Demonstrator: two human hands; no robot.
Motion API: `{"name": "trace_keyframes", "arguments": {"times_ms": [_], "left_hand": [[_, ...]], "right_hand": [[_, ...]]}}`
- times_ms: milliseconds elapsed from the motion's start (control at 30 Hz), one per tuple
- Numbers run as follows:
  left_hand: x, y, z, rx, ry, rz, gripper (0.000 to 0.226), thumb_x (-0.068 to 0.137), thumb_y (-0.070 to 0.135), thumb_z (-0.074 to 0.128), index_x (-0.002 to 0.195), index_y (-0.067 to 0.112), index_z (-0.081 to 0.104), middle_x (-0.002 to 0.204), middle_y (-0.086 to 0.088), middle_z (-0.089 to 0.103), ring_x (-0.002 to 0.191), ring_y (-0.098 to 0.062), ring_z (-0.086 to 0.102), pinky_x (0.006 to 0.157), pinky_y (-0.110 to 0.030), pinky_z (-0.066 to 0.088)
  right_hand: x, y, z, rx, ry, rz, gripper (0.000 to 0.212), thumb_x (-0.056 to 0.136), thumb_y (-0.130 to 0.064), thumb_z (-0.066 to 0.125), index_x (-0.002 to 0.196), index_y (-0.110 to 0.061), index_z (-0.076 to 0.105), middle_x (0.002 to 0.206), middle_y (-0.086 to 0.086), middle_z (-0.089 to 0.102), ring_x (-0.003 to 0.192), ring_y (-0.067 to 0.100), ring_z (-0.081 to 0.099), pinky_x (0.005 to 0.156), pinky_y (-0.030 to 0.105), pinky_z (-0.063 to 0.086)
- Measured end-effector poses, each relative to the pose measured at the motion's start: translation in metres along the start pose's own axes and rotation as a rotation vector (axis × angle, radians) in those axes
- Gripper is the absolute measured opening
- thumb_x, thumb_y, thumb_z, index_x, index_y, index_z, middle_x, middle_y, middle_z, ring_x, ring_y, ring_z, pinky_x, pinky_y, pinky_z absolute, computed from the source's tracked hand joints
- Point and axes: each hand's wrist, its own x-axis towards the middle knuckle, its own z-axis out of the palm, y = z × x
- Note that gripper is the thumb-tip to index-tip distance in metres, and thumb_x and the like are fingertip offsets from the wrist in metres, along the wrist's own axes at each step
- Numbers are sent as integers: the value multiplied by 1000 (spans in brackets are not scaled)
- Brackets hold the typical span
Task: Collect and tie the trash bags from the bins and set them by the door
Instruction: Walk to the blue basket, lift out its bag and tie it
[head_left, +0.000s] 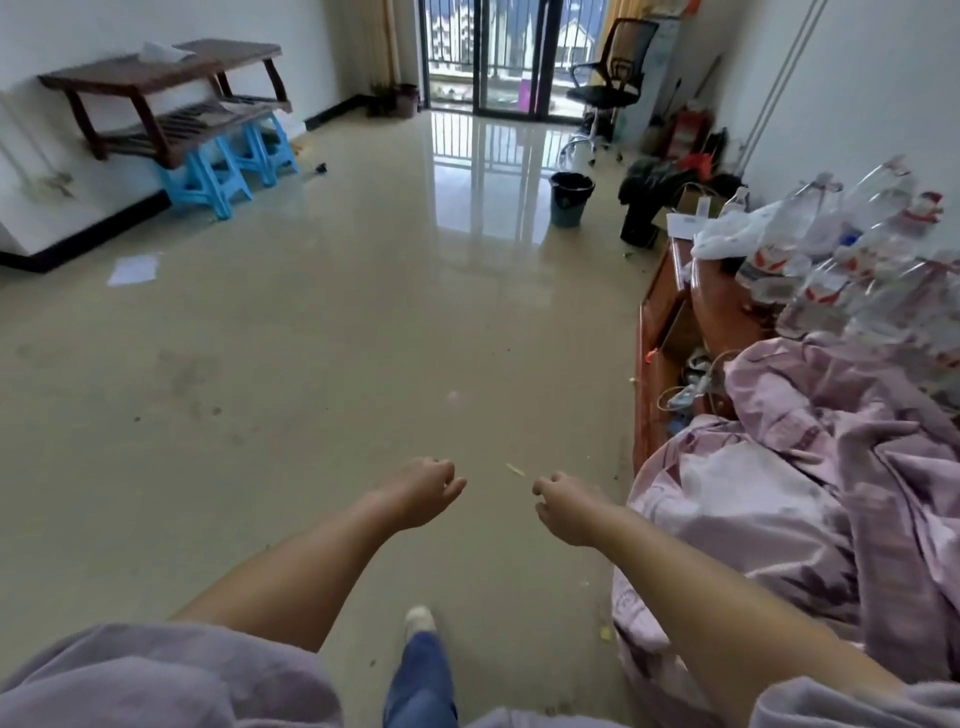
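Note:
A small dark bin (570, 198) lined with a black trash bag stands on the tiled floor far ahead, near the balcony door. A second black bin (640, 224) with a bulging black bag (649, 179) sits to its right by the wall. My left hand (423, 488) and my right hand (563, 506) are stretched out low in front of me, fingers loosely curled, holding nothing. Both hands are far from the bins.
A pink blanket (779, 493) and a red wooden cabinet (670, 332) piled with plastic bottles (857, 249) crowd the right side. A dark wooden rack (166, 104) on blue stools (223, 171) stands left. An office chair (608, 88) is by the glass balcony door (498, 57). A paper sheet (134, 268) lies on the floor.

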Motion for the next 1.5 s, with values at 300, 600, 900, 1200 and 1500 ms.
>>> {"name": "trace_keyframes", "arguments": {"times_ms": [300, 600, 900, 1200, 1500], "left_hand": [[229, -48, -88, 45, -62, 102, 42, 98, 43, 34, 104, 11, 59, 108, -15, 63, 99, -33, 58, 85, -38, 49], [427, -76, -174, 145, -95, 166, 43, 99, 44, 31, 109, 12, 58, 112, -11, 63, 102, -31, 59, 80, -35, 46], [661, -55, -263, 100, -69, 140, 44, 99, 40, 31, 108, 6, 58, 111, -17, 63, 101, -33, 59, 80, -36, 45], [851, -67, -336, 69, -87, 105, 42, 99, 42, 32, 105, 10, 59, 109, -12, 62, 98, -31, 59, 77, -33, 45], [1080, -129, -447, 164, -104, 131, 43, 99, 43, 31, 107, 10, 58, 114, -13, 62, 104, -32, 58, 82, -35, 46]], "right_hand": [[197, 36, -110, 75, -11, 133, 39, 99, -27, 31, 134, -14, 42, 138, 12, 43, 125, 32, 45, 100, 39, 39], [364, 76, -212, 143, -32, 203, 39, 98, -28, 33, 134, -15, 42, 140, 11, 42, 125, 32, 46, 101, 39, 39], [560, 171, -346, 74, 2, 138, 39, 98, -30, 32, 133, -14, 42, 137, 13, 44, 121, 34, 48, 98, 39, 41], [738, 234, -456, 52, -61, 122, 40, 98, -29, 31, 134, -15, 42, 137, 11, 44, 123, 32, 48, 99, 39, 41], [955, 262, -587, 198, -25, 173, 41, 97, -27, 35, 135, -13, 41, 139, 14, 42, 124, 33, 47, 101, 36, 41]]}}
